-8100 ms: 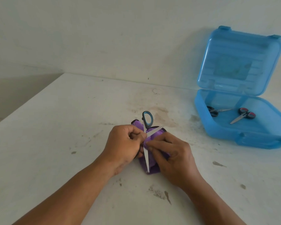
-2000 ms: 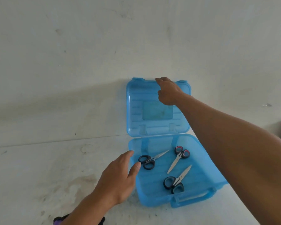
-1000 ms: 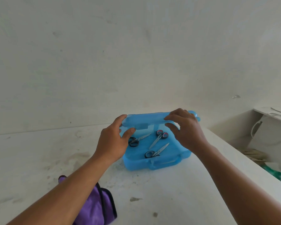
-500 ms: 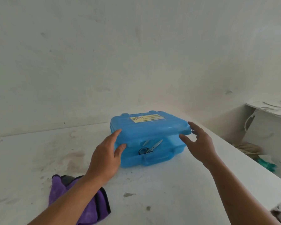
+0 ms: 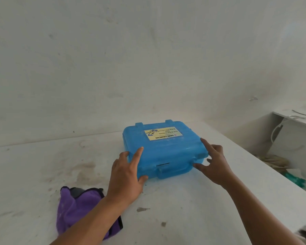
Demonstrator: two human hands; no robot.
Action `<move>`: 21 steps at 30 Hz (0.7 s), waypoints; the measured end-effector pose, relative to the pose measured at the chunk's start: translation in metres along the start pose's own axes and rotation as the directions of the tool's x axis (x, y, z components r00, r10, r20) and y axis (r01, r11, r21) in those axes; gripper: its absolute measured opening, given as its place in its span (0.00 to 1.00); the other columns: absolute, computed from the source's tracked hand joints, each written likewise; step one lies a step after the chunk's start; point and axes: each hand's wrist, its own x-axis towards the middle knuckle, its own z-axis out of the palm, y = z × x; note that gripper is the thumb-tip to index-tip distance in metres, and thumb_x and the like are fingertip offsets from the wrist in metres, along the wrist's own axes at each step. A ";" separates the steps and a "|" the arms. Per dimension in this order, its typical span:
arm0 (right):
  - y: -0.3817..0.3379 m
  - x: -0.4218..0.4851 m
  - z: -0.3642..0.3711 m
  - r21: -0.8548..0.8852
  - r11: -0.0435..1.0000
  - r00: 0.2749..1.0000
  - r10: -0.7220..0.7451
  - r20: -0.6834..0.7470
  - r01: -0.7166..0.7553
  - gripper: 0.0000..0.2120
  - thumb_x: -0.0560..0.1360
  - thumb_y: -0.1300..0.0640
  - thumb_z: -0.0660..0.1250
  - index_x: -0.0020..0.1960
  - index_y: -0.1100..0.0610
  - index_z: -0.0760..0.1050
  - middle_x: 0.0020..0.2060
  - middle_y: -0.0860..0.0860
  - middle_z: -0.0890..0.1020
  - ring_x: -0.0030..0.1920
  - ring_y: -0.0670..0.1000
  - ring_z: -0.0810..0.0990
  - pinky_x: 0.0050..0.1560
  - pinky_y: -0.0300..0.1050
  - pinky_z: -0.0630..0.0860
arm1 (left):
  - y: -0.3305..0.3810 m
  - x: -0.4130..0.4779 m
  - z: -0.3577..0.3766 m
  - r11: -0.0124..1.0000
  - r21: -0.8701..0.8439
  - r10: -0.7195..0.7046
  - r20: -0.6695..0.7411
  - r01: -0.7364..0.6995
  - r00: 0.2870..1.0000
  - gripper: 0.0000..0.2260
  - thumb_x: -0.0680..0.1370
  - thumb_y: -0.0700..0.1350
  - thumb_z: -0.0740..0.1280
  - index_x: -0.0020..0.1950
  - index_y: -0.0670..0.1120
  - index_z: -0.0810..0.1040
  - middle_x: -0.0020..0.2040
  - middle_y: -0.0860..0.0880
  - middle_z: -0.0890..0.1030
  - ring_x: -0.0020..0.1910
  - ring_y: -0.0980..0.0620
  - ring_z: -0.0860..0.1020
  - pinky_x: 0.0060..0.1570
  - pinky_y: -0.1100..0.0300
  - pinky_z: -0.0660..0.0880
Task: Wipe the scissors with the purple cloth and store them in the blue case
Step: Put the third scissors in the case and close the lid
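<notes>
Stained white table, closed blue case on it, purple cloth nearby

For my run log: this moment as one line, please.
case: lid down | left hand: open, on front-left corner | right hand: open, on front-right corner | cloth: on table, apart from case

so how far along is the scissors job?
Looks done: the blue case has its lid down, no scissors are in sight outside it, and the purple cloth lies on the table. In hand: left hand and right hand rest straight fingers on the case's front corners. Left: confirm it is latched; cannot tell from here.
</notes>
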 end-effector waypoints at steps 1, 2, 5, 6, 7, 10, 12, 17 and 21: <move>0.000 0.001 -0.001 -0.016 1.000 1.000 -0.001 0.011 0.001 0.46 0.67 0.49 0.80 0.77 0.41 0.57 0.63 0.49 0.64 0.63 0.53 0.73 0.70 0.56 0.73 | 0.001 0.001 0.002 1.000 0.014 0.003 -0.012 -0.003 1.000 0.41 0.69 0.54 0.77 0.77 0.55 0.61 0.64 0.41 0.72 0.59 0.41 0.76 0.61 0.47 0.77; 0.003 0.003 -0.002 -0.031 0.999 1.000 -0.009 0.012 0.010 0.46 0.67 0.48 0.80 0.77 0.41 0.58 0.63 0.49 0.64 0.63 0.53 0.73 0.69 0.56 0.73 | 0.001 0.001 0.004 1.000 0.024 0.005 -0.029 -0.004 1.000 0.40 0.69 0.53 0.78 0.76 0.54 0.62 0.62 0.41 0.73 0.58 0.41 0.76 0.60 0.47 0.78; 0.002 0.004 -0.003 -0.057 0.998 1.000 -0.024 0.004 0.024 0.45 0.67 0.47 0.80 0.77 0.41 0.59 0.63 0.49 0.64 0.62 0.54 0.74 0.68 0.55 0.74 | 0.004 0.003 0.006 0.998 0.063 0.019 -0.077 -0.015 0.997 0.38 0.67 0.50 0.79 0.73 0.51 0.67 0.56 0.40 0.75 0.53 0.40 0.78 0.58 0.44 0.79; 0.002 0.003 -0.003 -0.048 0.998 1.000 -0.028 -0.003 0.028 0.45 0.67 0.47 0.80 0.77 0.41 0.60 0.63 0.50 0.64 0.62 0.54 0.75 0.68 0.55 0.75 | 0.004 0.003 0.007 0.996 0.082 0.025 -0.083 -0.018 0.996 0.37 0.67 0.50 0.79 0.73 0.50 0.67 0.56 0.40 0.75 0.54 0.41 0.77 0.59 0.43 0.78; 0.001 0.002 -0.003 -0.042 0.999 1.000 -0.023 -0.003 0.023 0.44 0.67 0.48 0.80 0.77 0.42 0.60 0.64 0.50 0.65 0.62 0.54 0.75 0.68 0.55 0.75 | 0.006 0.002 0.008 0.995 0.102 0.028 -0.080 -0.019 0.996 0.37 0.68 0.50 0.79 0.73 0.50 0.67 0.55 0.40 0.76 0.55 0.41 0.77 0.60 0.41 0.77; -0.002 -0.002 -0.001 -0.042 0.998 0.998 -0.047 -0.033 0.046 0.42 0.68 0.50 0.79 0.76 0.45 0.62 0.65 0.53 0.66 0.62 0.54 0.74 0.68 0.54 0.74 | 0.006 0.001 0.012 0.990 0.143 0.028 -0.061 -0.019 0.998 0.36 0.69 0.51 0.76 0.74 0.50 0.65 0.56 0.40 0.76 0.57 0.42 0.76 0.63 0.41 0.74; -0.003 -0.004 -0.002 -0.079 0.996 0.998 -0.049 -0.041 0.046 0.42 0.68 0.49 0.79 0.77 0.46 0.63 0.66 0.53 0.66 0.63 0.54 0.73 0.69 0.54 0.74 | 0.005 0.000 0.013 0.989 0.146 0.019 -0.059 -0.011 0.998 0.35 0.69 0.52 0.76 0.73 0.50 0.66 0.56 0.40 0.76 0.56 0.42 0.76 0.63 0.40 0.74; -0.010 -0.008 -0.004 -0.120 0.993 1.000 -0.017 -0.022 0.014 0.41 0.69 0.48 0.78 0.77 0.46 0.61 0.67 0.54 0.66 0.63 0.55 0.73 0.69 0.52 0.73 | 0.005 -0.002 0.011 0.983 0.184 0.017 -0.063 -0.005 0.998 0.35 0.69 0.53 0.76 0.73 0.51 0.66 0.57 0.40 0.76 0.59 0.42 0.77 0.66 0.39 0.72; -0.018 -0.009 -0.004 -0.148 0.989 1.000 0.017 -0.019 -0.020 0.41 0.70 0.49 0.77 0.77 0.47 0.60 0.67 0.54 0.65 0.64 0.55 0.73 0.68 0.51 0.72 | 0.005 0.001 -0.001 0.987 0.163 0.005 0.019 -0.008 1.000 0.34 0.73 0.55 0.71 0.76 0.54 0.60 0.64 0.41 0.72 0.62 0.43 0.74 0.68 0.46 0.71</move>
